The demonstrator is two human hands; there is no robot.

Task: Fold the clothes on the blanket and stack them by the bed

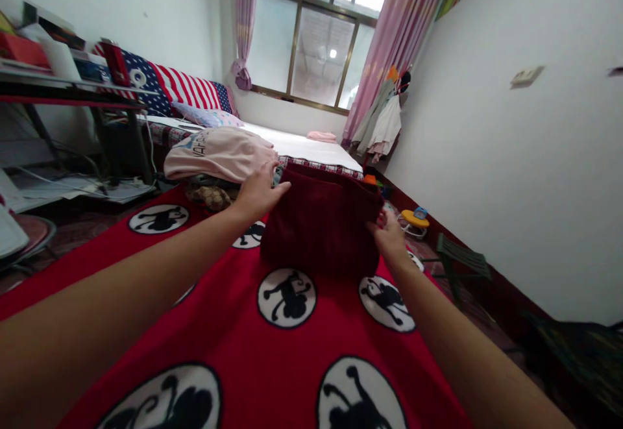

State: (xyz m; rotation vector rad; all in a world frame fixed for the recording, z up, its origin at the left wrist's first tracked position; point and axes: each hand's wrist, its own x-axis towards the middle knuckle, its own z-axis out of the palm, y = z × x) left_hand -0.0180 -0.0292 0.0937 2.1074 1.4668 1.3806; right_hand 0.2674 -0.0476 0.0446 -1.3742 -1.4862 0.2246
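Gripping dark red cloth [321, 221] | my left hand [260, 192] pinching its top-left edge | my right hand [389, 234] pinching its right edge | lying on red blanket [233, 325]

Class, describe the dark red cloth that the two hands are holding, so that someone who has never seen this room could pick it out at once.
Start at the red blanket with black-and-white round figures that fills the foreground. At its far end lies the folded dark red cloth, with the left hand on its upper left corner and the right hand at its right edge. It is plain and deep maroon, unlike the pale pink garment behind it.
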